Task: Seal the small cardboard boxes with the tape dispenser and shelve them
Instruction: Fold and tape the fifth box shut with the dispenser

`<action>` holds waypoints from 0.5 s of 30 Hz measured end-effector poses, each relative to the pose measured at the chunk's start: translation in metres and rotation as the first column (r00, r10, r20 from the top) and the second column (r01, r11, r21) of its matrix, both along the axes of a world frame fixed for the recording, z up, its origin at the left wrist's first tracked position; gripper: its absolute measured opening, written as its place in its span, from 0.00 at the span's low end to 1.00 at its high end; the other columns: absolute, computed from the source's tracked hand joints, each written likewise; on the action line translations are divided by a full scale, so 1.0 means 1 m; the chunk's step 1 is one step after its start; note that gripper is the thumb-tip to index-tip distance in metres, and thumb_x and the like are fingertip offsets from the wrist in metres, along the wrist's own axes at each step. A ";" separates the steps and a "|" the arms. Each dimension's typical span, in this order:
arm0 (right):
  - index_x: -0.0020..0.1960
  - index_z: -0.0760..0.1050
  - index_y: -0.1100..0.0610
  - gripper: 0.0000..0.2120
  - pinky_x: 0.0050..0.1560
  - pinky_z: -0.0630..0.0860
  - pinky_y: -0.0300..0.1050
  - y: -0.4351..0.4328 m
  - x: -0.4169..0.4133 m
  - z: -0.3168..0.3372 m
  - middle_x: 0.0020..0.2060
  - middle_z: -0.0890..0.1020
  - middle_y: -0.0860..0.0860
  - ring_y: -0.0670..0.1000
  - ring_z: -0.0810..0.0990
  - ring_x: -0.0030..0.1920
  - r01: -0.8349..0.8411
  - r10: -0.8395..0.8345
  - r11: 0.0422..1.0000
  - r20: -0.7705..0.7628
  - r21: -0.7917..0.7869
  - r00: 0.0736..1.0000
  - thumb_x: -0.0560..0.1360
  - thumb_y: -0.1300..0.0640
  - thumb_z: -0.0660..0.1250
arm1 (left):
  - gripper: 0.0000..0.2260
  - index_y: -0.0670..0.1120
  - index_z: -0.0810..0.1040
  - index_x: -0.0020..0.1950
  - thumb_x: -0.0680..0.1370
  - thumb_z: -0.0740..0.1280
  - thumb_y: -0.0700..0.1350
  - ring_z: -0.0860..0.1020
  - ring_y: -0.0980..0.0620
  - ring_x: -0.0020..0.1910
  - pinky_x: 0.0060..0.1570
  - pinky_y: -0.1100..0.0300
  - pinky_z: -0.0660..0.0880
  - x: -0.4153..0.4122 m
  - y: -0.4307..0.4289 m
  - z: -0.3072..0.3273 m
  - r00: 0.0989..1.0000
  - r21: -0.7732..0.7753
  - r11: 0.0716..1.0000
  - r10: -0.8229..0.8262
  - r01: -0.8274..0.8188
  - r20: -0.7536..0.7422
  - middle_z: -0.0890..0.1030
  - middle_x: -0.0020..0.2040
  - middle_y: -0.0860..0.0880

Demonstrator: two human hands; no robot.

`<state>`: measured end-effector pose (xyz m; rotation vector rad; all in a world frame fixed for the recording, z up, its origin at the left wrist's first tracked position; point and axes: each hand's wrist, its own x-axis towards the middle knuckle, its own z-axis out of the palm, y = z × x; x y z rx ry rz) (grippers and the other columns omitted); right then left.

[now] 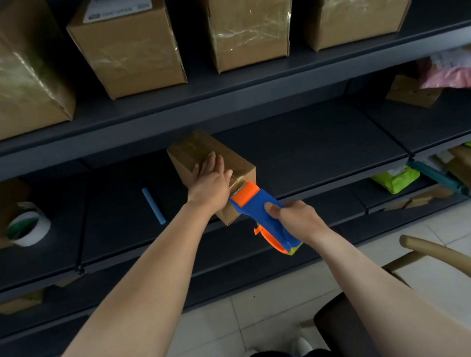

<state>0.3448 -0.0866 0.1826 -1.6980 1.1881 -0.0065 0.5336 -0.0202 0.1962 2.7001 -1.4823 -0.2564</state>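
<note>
A small cardboard box [197,150] lies on the dark middle shelf [312,148], its near end at the shelf's front edge. My left hand [210,179] rests flat on the box top, fingers together and pointing away from me. My right hand [295,215] grips the handle of a blue and orange tape dispenser [255,205]. The dispenser's orange roller end touches the near top edge of the box, right beside my left hand.
Several taped cardboard boxes [129,47] stand on the upper shelf. A tape roll [28,224] and a blue stick [153,205] lie left on the middle shelf. Green and pink packets [395,180] sit at the right. A wooden chair [452,258] stands at lower right.
</note>
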 end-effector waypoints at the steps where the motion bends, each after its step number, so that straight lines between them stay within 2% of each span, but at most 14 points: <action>1: 0.41 0.75 0.59 0.21 0.35 0.71 0.42 0.001 -0.005 -0.005 0.35 0.79 0.51 0.49 0.77 0.34 0.010 -0.011 1.000 0.019 0.014 1.000 0.74 0.40 0.63 | 0.23 0.42 0.45 0.77 0.84 0.43 0.49 0.44 0.50 0.76 0.73 0.53 0.42 0.000 0.000 0.001 1.000 0.008 1.000 0.016 -0.016 -0.026 0.45 0.78 0.44; 4: 0.45 0.78 0.61 0.21 0.37 0.73 0.43 0.003 -0.021 -0.015 0.38 0.80 0.53 0.50 0.79 0.37 0.043 -0.044 0.999 0.067 0.024 0.997 0.74 0.41 0.65 | 0.23 0.43 0.45 0.77 0.83 0.42 0.50 0.45 0.51 0.76 0.73 0.53 0.41 0.004 -0.003 0.001 0.998 0.035 0.999 0.023 -0.021 -0.057 0.44 0.78 0.46; 7: 0.45 0.77 0.64 0.23 0.36 0.70 0.44 0.003 -0.039 -0.021 0.35 0.78 0.53 0.51 0.76 0.35 0.041 -0.041 0.999 0.094 0.001 0.995 0.74 0.42 0.66 | 0.23 0.44 0.45 0.77 0.83 0.42 0.50 0.45 0.52 0.76 0.72 0.53 0.40 0.004 -0.002 0.002 0.997 0.041 0.999 0.026 -0.023 -0.073 0.45 0.78 0.47; 11: 0.44 0.75 0.65 0.24 0.36 0.69 0.45 0.006 -0.065 -0.031 0.34 0.76 0.53 0.51 0.74 0.34 0.073 -0.074 0.997 0.035 0.021 0.997 0.74 0.42 0.66 | 0.23 0.45 0.46 0.78 0.83 0.42 0.51 0.44 0.53 0.76 0.72 0.54 0.40 0.005 -0.002 0.006 0.995 0.048 0.999 0.020 -0.015 -0.096 0.44 0.78 0.48; 13: 0.38 0.73 0.61 0.23 0.32 0.67 0.42 0.005 -0.058 -0.027 0.31 0.74 0.52 0.50 0.72 0.31 0.074 -0.075 0.997 -0.023 -0.018 0.997 0.74 0.41 0.65 | 0.26 0.45 0.47 0.78 0.83 0.43 0.55 0.44 0.52 0.76 0.73 0.53 0.40 0.006 -0.004 0.009 0.991 0.048 0.999 0.015 -0.008 -0.129 0.44 0.78 0.48; 15: 0.34 0.70 0.58 0.22 0.30 0.65 0.42 0.004 -0.039 -0.019 0.30 0.73 0.50 0.49 0.71 0.30 0.010 -0.019 0.996 -0.103 -0.089 0.994 0.75 0.40 0.63 | 0.33 0.46 0.46 0.78 0.79 0.46 0.64 0.44 0.52 0.76 0.73 0.52 0.41 0.005 -0.003 0.013 0.979 0.049 0.998 0.051 -0.042 -0.197 0.45 0.78 0.49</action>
